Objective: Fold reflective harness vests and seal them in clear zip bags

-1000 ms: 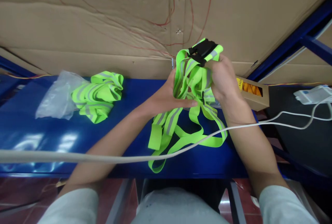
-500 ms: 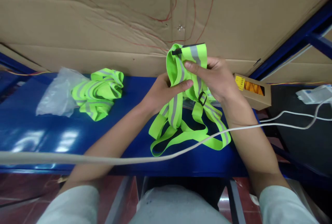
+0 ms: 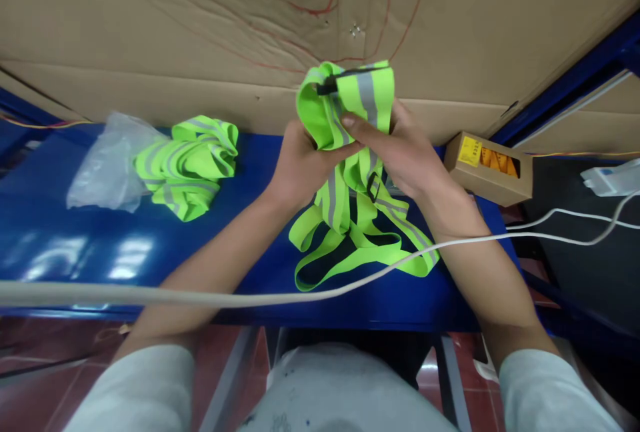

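Both of my hands hold a neon yellow-green reflective strap harness [image 3: 376, 89] with grey stripes above the blue table. My left hand [image 3: 303, 162] grips its left folds, the thumb lying across the straps. On the other side my right hand [image 3: 407, 152] pinches the wide folded band, thumb in front and fingers hidden behind. A black strip runs along the upper edge, and a black buckle [image 3: 373, 187] hangs below my hands. The lower straps trail in loops onto the table. To the left lies a second bundled reflective harness [image 3: 193, 165], beside a crumpled clear plastic bag [image 3: 107, 169].
A white cable [image 3: 280, 300] stretches across in front, over my forearms. An open-windowed cardboard box [image 3: 455, 159] with orange contents stands at the right. Cardboard sheeting [image 3: 200, 25] rises behind the blue table [image 3: 195, 285]. A dark surface with a white packet [image 3: 613, 179] lies far right.
My hands have drawn closer together and moved slightly left and up in view, gathering the harness folds. The view itself has shifted a little. The other harness stays where it lay.
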The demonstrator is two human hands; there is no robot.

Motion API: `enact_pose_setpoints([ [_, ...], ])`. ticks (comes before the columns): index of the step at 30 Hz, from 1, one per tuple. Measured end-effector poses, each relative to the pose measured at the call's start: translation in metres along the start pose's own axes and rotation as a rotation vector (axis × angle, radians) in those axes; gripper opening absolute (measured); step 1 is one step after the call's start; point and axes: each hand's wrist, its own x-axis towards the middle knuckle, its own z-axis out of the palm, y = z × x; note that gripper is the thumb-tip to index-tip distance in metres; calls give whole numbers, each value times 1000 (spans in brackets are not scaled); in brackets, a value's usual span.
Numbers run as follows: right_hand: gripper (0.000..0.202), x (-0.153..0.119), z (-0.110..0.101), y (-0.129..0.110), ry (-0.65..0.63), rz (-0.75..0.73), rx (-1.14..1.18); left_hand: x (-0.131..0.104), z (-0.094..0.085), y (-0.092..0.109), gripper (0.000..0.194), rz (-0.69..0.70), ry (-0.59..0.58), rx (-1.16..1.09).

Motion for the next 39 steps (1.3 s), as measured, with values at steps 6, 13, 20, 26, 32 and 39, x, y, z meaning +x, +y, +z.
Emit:
enact_pose_setpoints([
  [6,63,-3,-6,-5,-189,35,-143,6,-3,25,11,28,24,-228],
  [13,88,2,-13,0,-211,-84,-384,8,-3,42,9,-58,9,-284],
  [20,90,2,2,23,-275,72,-214,17,-9,83,22,-15,72,-426],
  [26,53,-2,2,30,-164,246,3,38,-9,103,35,-166,68,-352],
  [32,57,4,-2,26,8,218,-9,64,-7,106,75,-290,124,-325],
  [39,63,0,7,47,-263,367,345,82,-6,109,81,-197,271,-124],
])
